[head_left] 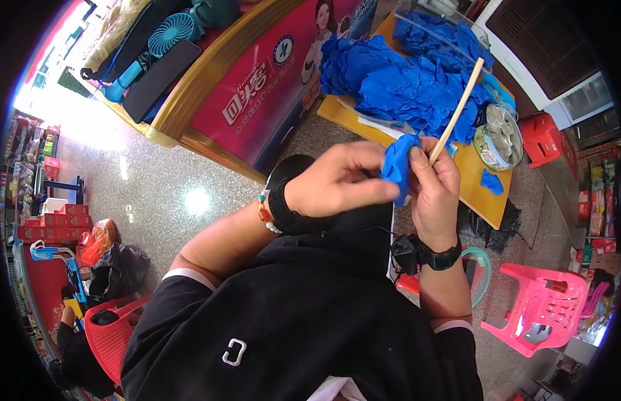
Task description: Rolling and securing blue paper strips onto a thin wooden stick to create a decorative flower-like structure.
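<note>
The left hand [337, 180] pinches a blue glove [397, 164] taut against the thin wooden stick [457, 110] — gripped upright by the right hand's [434, 194] closed fingers — steadying both.

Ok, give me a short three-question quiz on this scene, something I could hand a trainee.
1. True or false: the right hand holds a thin wooden stick.
2. What colour is the small piece of material pinched by the left hand?
3. Multiple choice: the round tin sits where? A) on the pink plastic chair B) on the yellow table, beside the heap of blue pieces C) on the floor

Key: 1 true; 2 blue; 3 B
</note>
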The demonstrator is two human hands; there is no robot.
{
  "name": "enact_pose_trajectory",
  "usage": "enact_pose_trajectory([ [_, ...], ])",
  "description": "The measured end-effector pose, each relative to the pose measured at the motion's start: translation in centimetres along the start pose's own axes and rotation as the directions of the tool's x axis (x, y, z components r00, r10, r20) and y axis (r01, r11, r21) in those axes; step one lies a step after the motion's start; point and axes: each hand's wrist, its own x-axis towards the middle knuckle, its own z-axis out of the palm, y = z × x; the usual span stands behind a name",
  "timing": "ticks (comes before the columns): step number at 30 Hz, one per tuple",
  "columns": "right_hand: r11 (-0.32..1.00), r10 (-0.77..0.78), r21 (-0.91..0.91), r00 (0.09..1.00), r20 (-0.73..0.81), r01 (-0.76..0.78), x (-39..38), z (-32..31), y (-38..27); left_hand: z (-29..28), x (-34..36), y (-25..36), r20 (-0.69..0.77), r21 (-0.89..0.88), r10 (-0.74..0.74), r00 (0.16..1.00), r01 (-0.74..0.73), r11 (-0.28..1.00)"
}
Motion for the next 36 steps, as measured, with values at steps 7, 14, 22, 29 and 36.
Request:
enact_pose_trajectory([
  [7, 1.000, 0.006, 0.004, 0.995, 0.102, -0.006, -0.3, 0.3, 0.2, -0.9, -0.4, -0.4, 0.238, 0.067, -0.166, 0.957, 0.154, 0.986],
  [14, 0.999, 0.046, -0.018, 0.999, 0.005, -0.046, 0.2, 0.1, 0.2, 0.3, -0.2, -0.6, 0.010, -0.183, -0.131, 0.991, 0.130, 0.974],
  [22, 0.994, 0.043, -0.104, 0.993, 0.114, -0.031, -0.4, 1.0, 0.4, 0.7, -0.2, -0.7, -0.275, -0.158, -0.127, 0.953, 0.085, 0.984],
  [29, 0.975, -0.059, -0.201, 0.984, 0.171, 0.093, -0.7, 1.0, 0.3, 1.2, 0.1, -1.6, -0.146, 0.107, 0.179, 0.973, -0.165, 0.981],
  [36, 0.939, -0.057, -0.310, 0.954, 0.295, 0.152, -0.8, 0.5, 1.5, 0.4, 0.2, -1.9, -0.175, -0.408, -0.063, 0.982, -0.014, 0.913],
])
